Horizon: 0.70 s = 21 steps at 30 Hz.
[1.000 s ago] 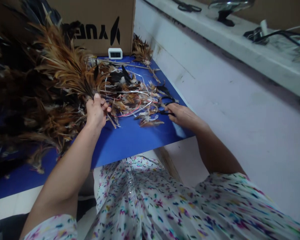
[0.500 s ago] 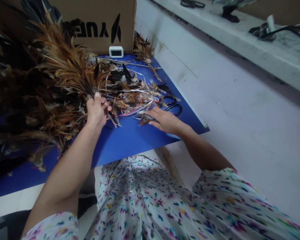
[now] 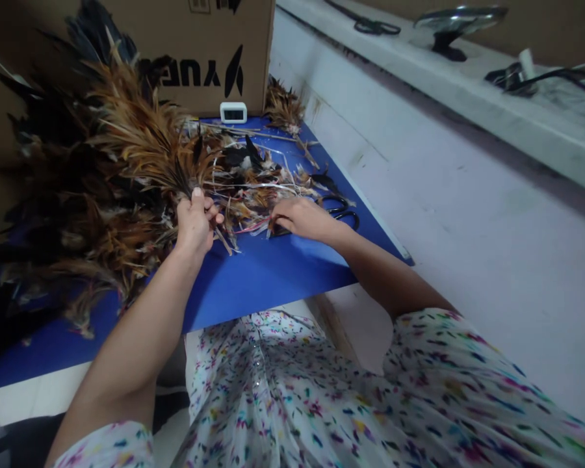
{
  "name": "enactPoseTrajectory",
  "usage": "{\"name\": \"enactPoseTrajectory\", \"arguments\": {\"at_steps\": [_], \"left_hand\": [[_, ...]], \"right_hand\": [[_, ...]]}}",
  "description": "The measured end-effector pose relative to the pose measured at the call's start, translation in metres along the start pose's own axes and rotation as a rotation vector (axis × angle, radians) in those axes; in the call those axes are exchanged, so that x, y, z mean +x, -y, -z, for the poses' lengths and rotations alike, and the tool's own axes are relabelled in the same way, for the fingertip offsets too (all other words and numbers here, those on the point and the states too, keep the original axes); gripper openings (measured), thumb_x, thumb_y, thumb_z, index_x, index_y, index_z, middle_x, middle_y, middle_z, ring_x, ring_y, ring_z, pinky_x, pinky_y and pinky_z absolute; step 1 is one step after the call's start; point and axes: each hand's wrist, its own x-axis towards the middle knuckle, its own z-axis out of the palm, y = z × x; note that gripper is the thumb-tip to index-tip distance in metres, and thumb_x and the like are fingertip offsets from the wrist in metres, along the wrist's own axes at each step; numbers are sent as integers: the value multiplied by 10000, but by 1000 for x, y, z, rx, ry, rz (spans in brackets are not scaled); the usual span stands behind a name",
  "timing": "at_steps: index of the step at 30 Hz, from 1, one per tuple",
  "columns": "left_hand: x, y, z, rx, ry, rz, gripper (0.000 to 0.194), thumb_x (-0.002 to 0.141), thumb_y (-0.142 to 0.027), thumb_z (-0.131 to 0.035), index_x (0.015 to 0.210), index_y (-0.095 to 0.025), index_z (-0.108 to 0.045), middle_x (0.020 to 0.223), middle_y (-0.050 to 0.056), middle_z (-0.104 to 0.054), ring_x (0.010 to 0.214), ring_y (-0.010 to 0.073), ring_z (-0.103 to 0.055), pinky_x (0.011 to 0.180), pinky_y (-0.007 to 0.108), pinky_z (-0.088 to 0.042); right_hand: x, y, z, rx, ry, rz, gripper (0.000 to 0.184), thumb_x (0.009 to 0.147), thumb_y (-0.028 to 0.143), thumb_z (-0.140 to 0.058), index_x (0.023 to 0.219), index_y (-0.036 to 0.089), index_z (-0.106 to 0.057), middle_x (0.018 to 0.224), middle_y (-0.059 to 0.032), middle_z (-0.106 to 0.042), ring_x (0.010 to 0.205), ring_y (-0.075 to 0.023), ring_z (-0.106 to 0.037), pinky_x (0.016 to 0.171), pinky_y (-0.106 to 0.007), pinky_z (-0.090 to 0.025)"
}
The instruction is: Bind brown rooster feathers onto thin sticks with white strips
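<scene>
My left hand [image 3: 197, 221] is closed round the base of a feather duster [image 3: 143, 130]. Its brown and black feathers fan up and away to the left, and a thin stick end [image 3: 223, 242] pokes out below the fist. Over a heap of small loose feathers [image 3: 253, 195], my right hand [image 3: 299, 218] has its fingers curled down on some feathers at the near edge; the fingertips are partly hidden. Pink and white strings lie among this heap. Just right of that hand are the black handles of scissors [image 3: 353, 220], the blades out of sight.
A large dark pile of feathers [image 3: 78, 214] covers the left of the blue table [image 3: 253, 273]. Behind stand a cardboard box [image 3: 195, 32], a small white digital clock [image 3: 233, 113] and another feather bunch [image 3: 283, 104]. A wall [image 3: 370, 143] with a ledge [image 3: 394, 58] bounds the right.
My right hand has moved slightly left and its stretched fingers have curled down onto the feathers. My left hand keeps its hold on the duster. The camera view has shifted a little.
</scene>
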Motion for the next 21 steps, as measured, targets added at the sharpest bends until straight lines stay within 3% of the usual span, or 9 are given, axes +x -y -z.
{"name": "enactPoseTrajectory", "arguments": {"at_steps": [5, 13, 17, 21], "left_hand": [[-1, -1, -1, 1, 3, 6, 347, 952, -316, -600, 714, -195, -379, 543, -92, -364, 399, 32, -301, 385, 149, -323], [-1, -1, -1, 4, -17, 3, 324, 947, -309, -608, 728, -197, -397, 537, -90, -378, 392, 33, -305, 383, 149, -316], [0, -2, -1, -8, -16, -1, 331, 937, -311, -625, 723, -198, -399, 542, -87, -372, 399, 36, -303, 383, 152, -312], [1, -3, 1, -17, -9, -12, 309, 952, -297, -601, 726, -197, -415, 544, -82, -372, 403, 42, -298, 384, 158, -318]], "right_hand": [[38, -2, -3, -83, 52, 17, 230, 893, 107, -525, 1017, 142, -716, 1059, -111, -710, 986, -218, -628, 852, -307, -431], [82, -3, -2, -55, -20, -22, 241, 906, 127, -535, 1064, 136, -717, 1107, -114, -714, 1041, -216, -616, 891, -317, -442], [81, 6, 7, -97, -52, -27, 271, 912, 171, -577, 1152, 122, -691, 1156, -136, -685, 1073, -251, -605, 891, -350, -450], [60, 35, 9, -143, -96, -9, 292, 962, 186, -505, 1197, 125, -667, 1226, -145, -623, 1036, -254, -601, 830, -360, -447]]}}
